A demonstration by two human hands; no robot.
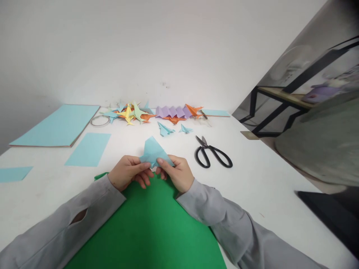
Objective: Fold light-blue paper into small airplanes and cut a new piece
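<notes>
I seem to be mid-fold, and the next move likely calls for an even press along a crease. My left grip (129, 172) pinches the near left part of the light-blue paper (153, 149); held between my grips, it looks matte and folded, peaking bluntly beyond them. My right grip (179, 173) pinches its near right part, with scissors (206, 147) lying farther right.

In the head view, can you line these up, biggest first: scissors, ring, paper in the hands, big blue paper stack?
1. Blue paper stack
2. Scissors and held paper: too alike to rank; the paper looks nearer the camera
3. Ring
</notes>
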